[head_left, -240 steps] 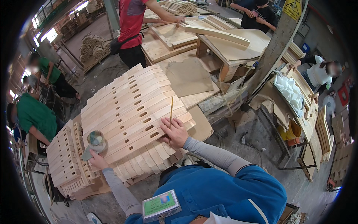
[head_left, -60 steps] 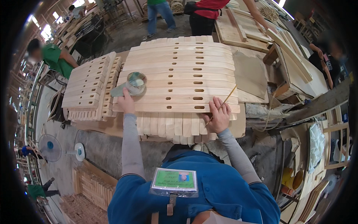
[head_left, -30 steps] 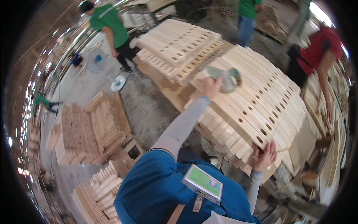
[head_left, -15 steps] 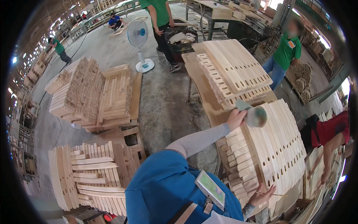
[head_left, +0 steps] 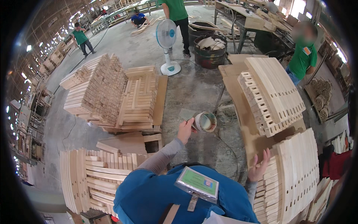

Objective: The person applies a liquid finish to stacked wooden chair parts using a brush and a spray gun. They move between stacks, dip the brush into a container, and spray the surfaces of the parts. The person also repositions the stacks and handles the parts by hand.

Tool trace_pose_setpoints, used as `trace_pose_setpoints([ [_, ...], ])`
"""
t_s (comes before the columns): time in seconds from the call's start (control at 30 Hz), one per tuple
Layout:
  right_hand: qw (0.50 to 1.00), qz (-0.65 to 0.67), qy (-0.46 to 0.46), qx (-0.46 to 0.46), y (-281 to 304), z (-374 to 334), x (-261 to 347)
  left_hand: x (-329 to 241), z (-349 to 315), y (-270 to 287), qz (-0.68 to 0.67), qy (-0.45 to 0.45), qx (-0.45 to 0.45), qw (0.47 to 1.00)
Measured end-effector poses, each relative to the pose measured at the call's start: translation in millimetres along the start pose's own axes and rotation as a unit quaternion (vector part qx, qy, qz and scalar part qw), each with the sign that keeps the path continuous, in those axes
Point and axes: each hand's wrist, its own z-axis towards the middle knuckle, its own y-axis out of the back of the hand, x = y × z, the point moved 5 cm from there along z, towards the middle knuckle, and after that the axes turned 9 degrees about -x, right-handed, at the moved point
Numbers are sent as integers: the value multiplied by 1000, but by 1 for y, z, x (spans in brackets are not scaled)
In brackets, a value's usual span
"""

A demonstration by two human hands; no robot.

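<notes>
My left hand (head_left: 185, 130) is closed on a small round pot (head_left: 206, 122) over the floor between the wood piles. Pale liquid shows inside its stained rim. A flat grey-green piece (head_left: 187, 114) sticks out beside the pot at my fingers; how it joins the pot is unclear. My right hand (head_left: 258, 167) is raised at the left edge of the near-right stack of slotted wooden slats (head_left: 294, 179), thumb and fingers apart. No stick shows in it now. Another stack of slotted slats (head_left: 274, 89) lies farther back on the cardboard-covered table (head_left: 238, 100).
Left of me stand a pile of curved slats (head_left: 74, 179) and a tall block of stacked wood pieces (head_left: 97, 89). Ahead are a white standing fan (head_left: 166, 35) and a dark bin (head_left: 210, 56) of scraps. A person in green (head_left: 304, 56) stands at the far right.
My left hand has carried the pot left, away from the right-hand stack. My right hand has risen; the thin stick seen in it before no longer shows. The view has turned left.
</notes>
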Motion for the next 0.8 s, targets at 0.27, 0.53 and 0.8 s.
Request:
trace_pose_setpoints([
  [0.27,966,146,76,200,-169,57,65,-52,60,60,-86,-53,-33,994],
  [0.53,930,210,113,278,-317,115,77,-65,167,62,-126,-31,-81,988],
  [0.8,916,204,146,313,-459,233,65,-130,331,-2,-74,-61,-124,988],
])
